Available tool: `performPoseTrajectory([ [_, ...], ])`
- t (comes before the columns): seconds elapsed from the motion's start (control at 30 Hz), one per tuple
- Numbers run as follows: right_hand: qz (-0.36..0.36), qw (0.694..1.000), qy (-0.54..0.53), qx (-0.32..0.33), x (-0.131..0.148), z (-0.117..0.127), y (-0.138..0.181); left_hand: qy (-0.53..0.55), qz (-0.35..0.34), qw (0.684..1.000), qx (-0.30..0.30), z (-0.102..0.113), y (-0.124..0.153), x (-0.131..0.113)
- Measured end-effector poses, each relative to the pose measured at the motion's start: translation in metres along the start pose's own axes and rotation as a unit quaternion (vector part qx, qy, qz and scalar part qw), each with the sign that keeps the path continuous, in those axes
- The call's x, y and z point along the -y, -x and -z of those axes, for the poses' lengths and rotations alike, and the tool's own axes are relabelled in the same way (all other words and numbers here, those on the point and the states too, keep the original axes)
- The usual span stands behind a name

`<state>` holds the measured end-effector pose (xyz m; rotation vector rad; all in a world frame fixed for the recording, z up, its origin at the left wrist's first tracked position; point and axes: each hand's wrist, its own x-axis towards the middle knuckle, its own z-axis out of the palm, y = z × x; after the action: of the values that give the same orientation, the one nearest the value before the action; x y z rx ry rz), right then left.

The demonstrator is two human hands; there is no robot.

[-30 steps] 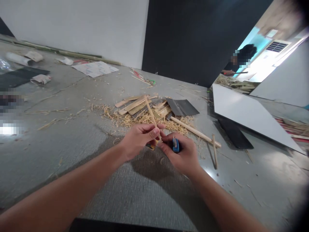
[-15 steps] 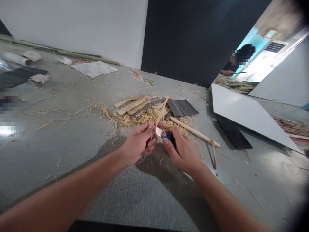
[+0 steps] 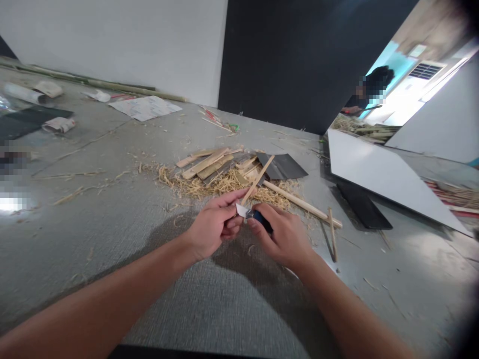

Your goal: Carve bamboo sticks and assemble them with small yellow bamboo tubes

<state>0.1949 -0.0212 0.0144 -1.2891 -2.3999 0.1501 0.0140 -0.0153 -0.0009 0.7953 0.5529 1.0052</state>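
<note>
A thin bamboo strip slants up and away from my left hand, which pinches its near end, the index finger stretched along it. My right hand is wrapped round the dark blue handle of a utility knife. Its short, wide blade points left and lies against the strip close to my left thumb. Beyond both hands a heap of curly shavings is spread over the floor, with several split bamboo slats on top. The lower end of the strip is hidden by my left fingers.
A hammer with a wooden handle lies right of the shavings, near a dark sheet. Farther right are a black tray-like object and a white panel. Bamboo poles run along the wall. Another person is at the back right.
The bamboo strip now leans farther right, and my left index finger has straightened. The knife has moved slightly left and down, its blade turned flatter to view.
</note>
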Motion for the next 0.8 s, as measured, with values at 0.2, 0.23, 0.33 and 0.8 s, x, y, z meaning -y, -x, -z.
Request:
performPoseTrajectory([
  [0.2, -0.011, 0.999, 0.040, -0.026, 0.001, -0.001, -0.001, -0.001, -0.003, 1.000, -0.006, -0.002, 0.001, 0.001],
  [0.23, -0.015, 0.998, 0.045, -0.033, 0.001, -0.001, -0.002, -0.001, -0.005, 1.000, -0.007, -0.002, 0.001, 0.001],
  [0.33, -0.034, 0.996, 0.059, -0.059, -0.004, 0.002, -0.004, -0.005, -0.011, 1.000, 0.003, -0.003, 0.001, 0.000],
  [0.8, -0.070, 0.991, 0.070, -0.096, -0.023, 0.012, -0.009, -0.017, -0.022, 1.000, 0.014, 0.000, -0.002, -0.001],
])
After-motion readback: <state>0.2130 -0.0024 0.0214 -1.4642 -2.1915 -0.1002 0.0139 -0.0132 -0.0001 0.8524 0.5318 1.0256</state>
